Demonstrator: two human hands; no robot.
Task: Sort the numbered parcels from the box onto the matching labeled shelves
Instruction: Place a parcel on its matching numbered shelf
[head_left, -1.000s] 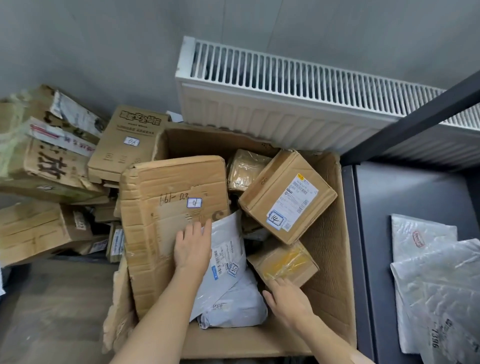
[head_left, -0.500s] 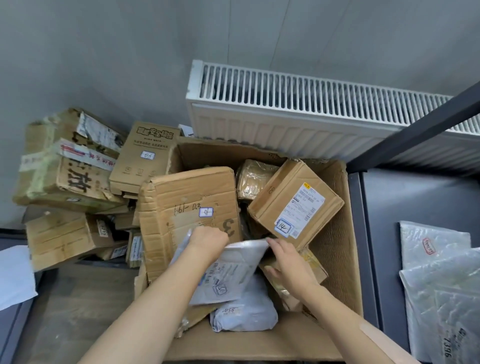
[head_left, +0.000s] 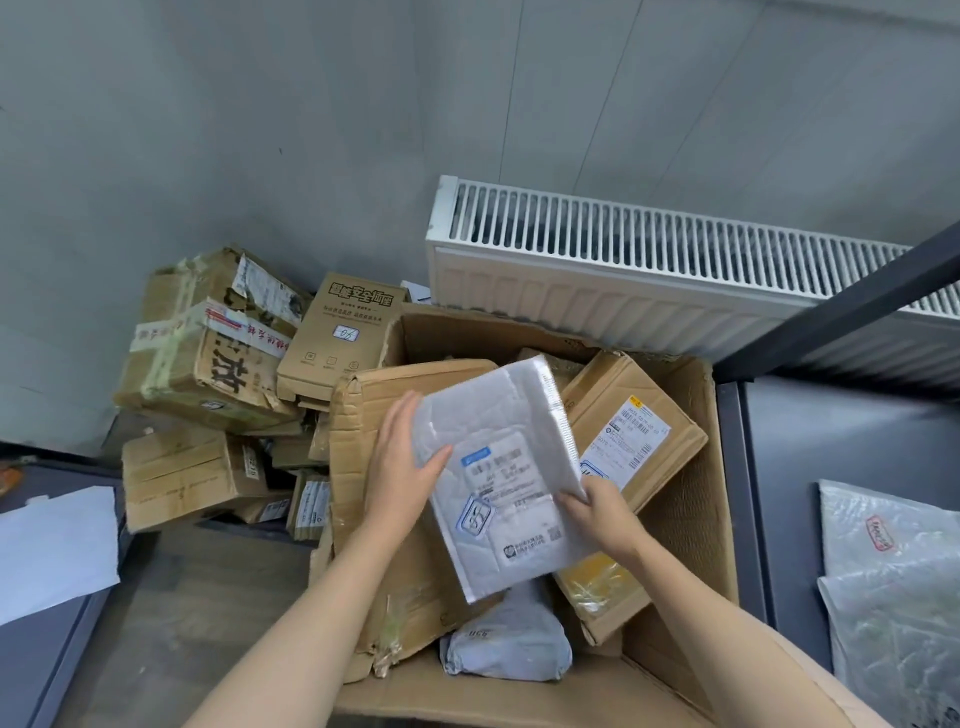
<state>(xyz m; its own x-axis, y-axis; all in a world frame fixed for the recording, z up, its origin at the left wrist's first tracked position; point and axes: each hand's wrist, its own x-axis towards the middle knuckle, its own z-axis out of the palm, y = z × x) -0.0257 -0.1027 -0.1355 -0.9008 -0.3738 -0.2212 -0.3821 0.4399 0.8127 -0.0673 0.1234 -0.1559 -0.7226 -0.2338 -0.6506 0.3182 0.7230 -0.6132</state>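
label text on white mailer (head_left: 498, 483): blurred | grey bag (head_left: 506, 647): partly hidden | shelf bags (head_left: 893, 582): cut off right

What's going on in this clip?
A person holds a white padded mailer above an open cardboard box of parcels. The left hand supports its left edge with the thumb on its face; the right hand pinches the right edge. Its shipping label faces up, with a handwritten number sticker too blurred to read. A grey bag and brown cartons are in the box. Plastic-bagged parcels lie on the dark shelf to the right.
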